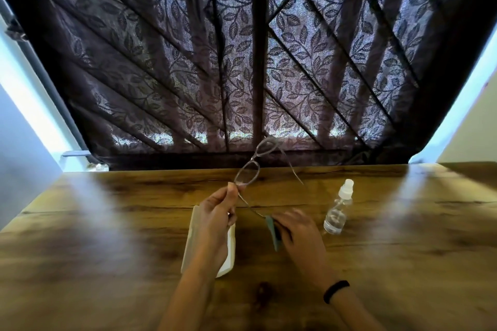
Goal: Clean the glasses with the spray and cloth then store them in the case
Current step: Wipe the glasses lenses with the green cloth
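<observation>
The case (230, 250) lies on the desk (107, 236) under your left forearm, so storage is close below the work. The fingers of your left hand (216, 213) pinch the near corner of the glasses (248, 173), which are raised above the desk with the lenses tilted away toward the curtain (242, 62). Hold by that frame corner, off the lens, and hold firm while the other hand rubs. The cloth (273, 232) wraps the end of the near arm of the glasses, gripped by the fingers of your right hand (300, 232), which is blurred. Draw it along gently, since the arm looks thin enough to bend. The spray bottle (337, 213) stands just beside that hand, so mind your wrist. There is open desk on both sides, and the far edge runs behind the lenses.
</observation>
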The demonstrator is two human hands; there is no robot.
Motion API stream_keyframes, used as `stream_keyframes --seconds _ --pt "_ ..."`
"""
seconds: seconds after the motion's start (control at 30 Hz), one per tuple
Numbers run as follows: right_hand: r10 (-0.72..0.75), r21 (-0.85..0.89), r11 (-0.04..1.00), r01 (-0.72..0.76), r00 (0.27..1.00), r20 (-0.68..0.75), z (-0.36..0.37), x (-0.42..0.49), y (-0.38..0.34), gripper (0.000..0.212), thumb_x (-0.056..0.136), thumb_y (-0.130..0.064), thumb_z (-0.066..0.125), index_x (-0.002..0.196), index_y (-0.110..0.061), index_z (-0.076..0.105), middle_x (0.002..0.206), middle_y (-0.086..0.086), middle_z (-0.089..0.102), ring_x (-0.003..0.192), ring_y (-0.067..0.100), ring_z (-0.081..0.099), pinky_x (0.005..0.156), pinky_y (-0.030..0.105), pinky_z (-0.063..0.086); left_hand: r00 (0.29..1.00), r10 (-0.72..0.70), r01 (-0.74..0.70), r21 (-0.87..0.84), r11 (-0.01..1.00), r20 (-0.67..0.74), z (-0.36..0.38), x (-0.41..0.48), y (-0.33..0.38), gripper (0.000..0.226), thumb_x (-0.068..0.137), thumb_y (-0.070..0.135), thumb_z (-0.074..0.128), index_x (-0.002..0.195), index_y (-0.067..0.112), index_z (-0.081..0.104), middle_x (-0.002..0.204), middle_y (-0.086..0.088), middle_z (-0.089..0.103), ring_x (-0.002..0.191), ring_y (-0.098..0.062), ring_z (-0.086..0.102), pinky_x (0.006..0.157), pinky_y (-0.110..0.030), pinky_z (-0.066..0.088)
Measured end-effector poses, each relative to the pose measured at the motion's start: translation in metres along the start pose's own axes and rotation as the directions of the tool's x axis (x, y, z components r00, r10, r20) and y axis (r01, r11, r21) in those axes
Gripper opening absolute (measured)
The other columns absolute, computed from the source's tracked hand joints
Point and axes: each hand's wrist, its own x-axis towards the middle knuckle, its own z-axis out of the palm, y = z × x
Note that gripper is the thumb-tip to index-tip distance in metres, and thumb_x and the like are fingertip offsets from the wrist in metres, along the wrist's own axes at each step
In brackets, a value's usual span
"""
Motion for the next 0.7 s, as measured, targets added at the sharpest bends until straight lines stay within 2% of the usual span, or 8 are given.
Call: stream_keyframes --seconds 0.1,0.2,0.37,0.4,0.47,0.53,0.6,0.7 --pt "0.049 -0.030 0.998 -0.049 0.999 0.011 -0.004 -0.004 0.010 0.031 0.077 0.001 0.066 0.105 -0.012 0.066 0.094 0.005 0.071 0.091 0.021 0.062 0.080 0.038 0.052 1.000 0.003 -0.004 0.049 0.999 0.019 0.005 -0.004 -0.004 0.020 0.085 0.025 0.055 0.079 0.018 0.073 0.050 0.012 0.043 0.049 -0.003 0.033 0.040 -0.013 0.025" --pt "0.126 -0.041 0.991 -0.124 0.992 0.026 -0.007 -0.008 0.023 0.026 0.083 -0.006 0.062 0.107 -0.016 0.066 0.100 0.002 0.070 0.095 0.018 0.058 0.083 0.032 0.048 0.999 0.028 -0.032 0.116 0.993 0.038 0.006 -0.003 -0.005 0.022 0.090 0.022 0.051 0.089 0.013 0.072 0.049 0.013 0.039 0.049 -0.003 0.031 0.043 -0.016 0.023" --pt "0.247 -0.094 0.965 -0.244 0.969 0.013 -0.018 -0.017 0.043 0.021 0.082 -0.006 0.064 0.100 -0.015 0.069 0.094 0.003 0.071 0.088 0.017 0.062 0.079 0.028 0.046 0.986 0.143 -0.158 0.235 0.959 0.081 0.000 0.006 0.002 0.018 0.089 0.015 0.053 0.083 0.013 0.069 0.047 0.014 0.044 0.045 -0.002 0.030 0.042 -0.013 0.023" --pt "0.275 -0.127 0.955 -0.268 0.960 0.043 -0.021 -0.019 0.047 0.021 0.082 -0.007 0.064 0.100 -0.016 0.069 0.096 0.004 0.070 0.091 0.019 0.062 0.080 0.031 0.048 0.977 0.181 -0.206 0.282 0.937 0.113 -0.002 0.008 0.003 0.017 0.088 0.013 0.054 0.083 0.014 0.069 0.051 0.014 0.050 0.045 -0.001 0.036 0.044 -0.011 0.028" --pt "0.358 -0.200 0.924 -0.325 0.920 0.161 -0.026 -0.024 0.052 0.029 0.084 -0.013 0.061 0.112 -0.021 0.062 0.112 0.003 0.064 0.107 0.021 0.055 0.090 0.038 0.047 0.954 0.247 -0.293 0.362 0.885 0.170 -0.004 0.010 0.004 0.021 0.086 0.005 0.055 0.079 0.020 0.068 0.072 0.008 0.062 0.063 -0.001 0.053 0.056 -0.010 0.041" --pt "0.440 -0.255 0.893 -0.371 0.839 0.321 -0.031 -0.027 0.054 0.046 0.085 -0.022 0.061 0.128 -0.026 0.047 0.133 0.001 0.049 0.125 0.022 0.039 0.103 0.043 0.039 0.935 0.292 -0.354 0.487 0.798 0.202 -0.008 0.014 0.002 0.030 0.083 0.002 0.058 0.075 0.030 0.066 0.087 0.004 0.062 0.083 -0.013 0.059 0.071 -0.019 0.048" --pt "0.458 -0.271 0.887 -0.373 0.775 0.435 -0.038 -0.024 0.051 0.066 0.083 -0.030 0.063 0.139 -0.028 0.029 0.145 -0.001 0.034 0.133 0.025 0.027 0.108 0.044 0.032 0.923 0.303 -0.385 0.624 0.680 0.238 -0.011 0.015 -0.003 0.033 0.084 0.005 0.060 0.077 0.037 0.064 0.093 0.006 0.059 0.088 -0.016 0.058 0.072 -0.031 0.049" --pt "0.420 -0.156 0.907 -0.391 0.811 0.407 -0.053 -0.017 0.042 0.060 0.085 -0.027 0.062 0.137 -0.028 0.031 0.141 0.000 0.040 0.126 0.022 0.041 0.102 0.038 0.040 0.916 0.303 -0.398 0.672 0.625 0.262 -0.014 0.013 -0.009 0.031 0.084 0.011 0.062 0.080 0.042 0.061 0.098 0.009 0.057 0.088 -0.012 0.059 0.069 -0.033 0.054"
